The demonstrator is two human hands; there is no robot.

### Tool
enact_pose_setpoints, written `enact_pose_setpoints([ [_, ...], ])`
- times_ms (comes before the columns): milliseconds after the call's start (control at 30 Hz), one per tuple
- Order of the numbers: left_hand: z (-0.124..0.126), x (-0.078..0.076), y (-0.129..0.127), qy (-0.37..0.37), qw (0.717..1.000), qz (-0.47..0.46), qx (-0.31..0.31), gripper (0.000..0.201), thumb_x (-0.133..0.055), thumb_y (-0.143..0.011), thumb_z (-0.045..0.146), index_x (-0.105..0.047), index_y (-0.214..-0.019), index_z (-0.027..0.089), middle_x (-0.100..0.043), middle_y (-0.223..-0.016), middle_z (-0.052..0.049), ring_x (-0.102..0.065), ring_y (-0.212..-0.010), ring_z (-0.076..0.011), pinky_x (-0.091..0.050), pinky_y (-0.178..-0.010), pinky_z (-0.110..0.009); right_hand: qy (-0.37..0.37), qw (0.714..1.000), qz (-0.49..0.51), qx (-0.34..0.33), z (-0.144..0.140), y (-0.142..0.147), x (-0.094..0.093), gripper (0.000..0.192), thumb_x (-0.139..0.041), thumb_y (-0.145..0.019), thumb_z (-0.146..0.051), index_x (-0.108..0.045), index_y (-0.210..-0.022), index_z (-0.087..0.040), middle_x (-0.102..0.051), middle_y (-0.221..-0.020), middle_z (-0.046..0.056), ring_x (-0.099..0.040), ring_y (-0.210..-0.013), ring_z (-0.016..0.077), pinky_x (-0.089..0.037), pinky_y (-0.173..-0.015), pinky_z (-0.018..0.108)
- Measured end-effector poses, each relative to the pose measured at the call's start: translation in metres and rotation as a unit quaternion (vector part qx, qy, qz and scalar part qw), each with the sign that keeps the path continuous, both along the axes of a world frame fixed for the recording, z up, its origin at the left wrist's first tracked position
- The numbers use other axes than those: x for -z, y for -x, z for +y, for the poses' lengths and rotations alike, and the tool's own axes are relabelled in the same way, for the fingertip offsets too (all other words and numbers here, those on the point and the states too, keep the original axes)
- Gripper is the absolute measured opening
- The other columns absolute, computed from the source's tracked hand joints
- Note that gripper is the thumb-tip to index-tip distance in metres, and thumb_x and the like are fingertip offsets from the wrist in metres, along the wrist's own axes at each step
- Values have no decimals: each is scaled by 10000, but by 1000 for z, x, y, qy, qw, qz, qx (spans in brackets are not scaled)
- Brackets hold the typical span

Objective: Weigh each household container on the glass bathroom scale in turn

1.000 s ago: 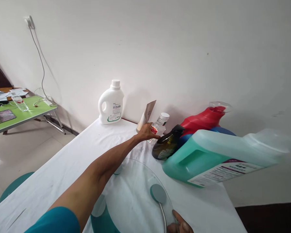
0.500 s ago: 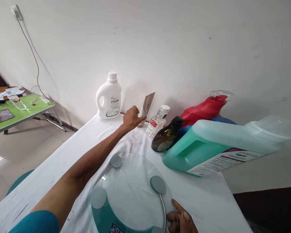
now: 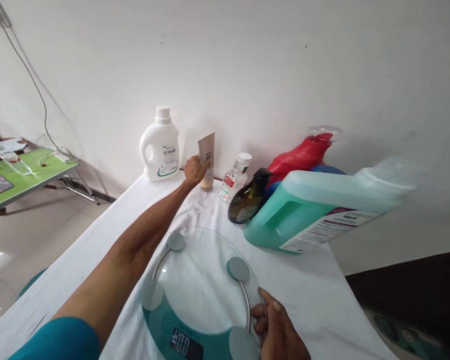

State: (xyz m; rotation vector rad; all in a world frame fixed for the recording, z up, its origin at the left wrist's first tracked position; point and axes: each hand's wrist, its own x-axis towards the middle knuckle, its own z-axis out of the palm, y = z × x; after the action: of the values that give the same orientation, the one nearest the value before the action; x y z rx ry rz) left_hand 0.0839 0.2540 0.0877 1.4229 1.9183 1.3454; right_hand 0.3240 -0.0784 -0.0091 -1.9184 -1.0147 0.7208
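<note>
My left hand [image 3: 196, 171] is closed around a beige squeeze tube [image 3: 207, 175], which stands near the wall with its cap end down on the white cloth. My right hand [image 3: 279, 325] grips the right rim of a round glass bathroom scale [image 3: 198, 295], thumb above and fingers bent at the edge. The scale has grey round pads, a teal front part and a lit display [image 3: 186, 344]. To the left of the tube stands a white detergent jug [image 3: 160, 145]. On its other side is a small clear bottle [image 3: 235, 177] with a white cap.
A dark pump bottle [image 3: 249, 199], a red bottle [image 3: 298, 156], a partly hidden blue one and a large green jug [image 3: 285, 225] are lined up along the wall. White cloth [image 3: 296, 285] covers the table. A green table [image 3: 41, 170] stands at far left.
The tube, tilted right before, now stands nearly upright, its printed face towards me. My left hand has closed round it. My right hand stays at the scale's rim. The view has shifted slightly.
</note>
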Motion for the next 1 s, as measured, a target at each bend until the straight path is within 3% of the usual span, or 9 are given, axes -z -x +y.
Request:
enact_pose_setpoints([
  [133, -32, -23, 36, -49, 997, -53, 38, 129, -827, -843, 271, -789, -886, 156, -854, -1007, -130, -820, -939, -300, -643, -835, -401, -39, 998, 6, -46, 6, 0, 1, 867, -324, -988, -928, -816, -1105, -224, -757, -798, 50, -659, -704, 251, -532, -714, 372],
  [267, -84, -52, 63, -111, 984, -80, 117, 230, -855, -836, 347, -795, -887, 131, -849, -942, -100, -820, -904, -279, -675, -798, -384, -76, 994, -2, -81, 9, 2, -3, 869, -301, -980, -929, -779, -1063, -209, -739, -750, 59, -649, -664, 256, -535, -756, 398],
  [433, -168, -79, 61, -103, 969, -70, 214, 417, -902, -855, 507, -814, -992, 123, -847, -935, -93, -840, -973, -311, -709, -804, -423, -90, 992, -10, -82, 11, 6, -6, 902, -256, -966, -949, -765, -1040, -207, -754, -768, 93, -665, -673, 272, -544, -805, 437],
  [533, -213, -75, 46, -77, 955, -86, 273, 453, -943, -812, 564, -823, -934, 144, -865, -969, -102, -852, -1021, -336, -721, -880, -471, -96, 992, -11, -82, 11, 7, -3, 887, -257, -983, -937, -767, -1036, -213, -757, -761, 95, -680, -686, 276, -549, -812, 441],
  [667, -253, -51, 30, -44, 932, -114, 342, 490, -945, -783, 631, -839, -875, 162, -888, -1018, -135, -865, -1026, -364, -719, -947, -527, -123, 988, -17, -89, 11, 6, -1, 871, -257, -985, -945, -754, -978, -230, -757, -734, 89, -677, -656, 270, -549, -789, 431],
  [833, -278, -30, 24, -16, 922, -141, 361, 448, -899, -834, 618, -876, -989, 198, -897, -1141, -107, -858, -1123, -370, -718, -980, -495, -120, 987, -29, -103, 11, 5, -1, 877, -228, -973, -950, -743, -953, -240, -766, -737, 99, -687, -666, 283, -542, -771, 425],
  [1000, -286, -27, 22, -30, 924, -123, 362, 433, -894, -852, 599, -874, -1004, 194, -893, -1142, -116, -854, -1103, -364, -708, -935, -474, -114, 988, -28, -100, 10, 6, -2, 878, -231, -971, -938, -746, -978, -227, -787, -794, 121, -696, -693, 287, -537, -823, 446],
])
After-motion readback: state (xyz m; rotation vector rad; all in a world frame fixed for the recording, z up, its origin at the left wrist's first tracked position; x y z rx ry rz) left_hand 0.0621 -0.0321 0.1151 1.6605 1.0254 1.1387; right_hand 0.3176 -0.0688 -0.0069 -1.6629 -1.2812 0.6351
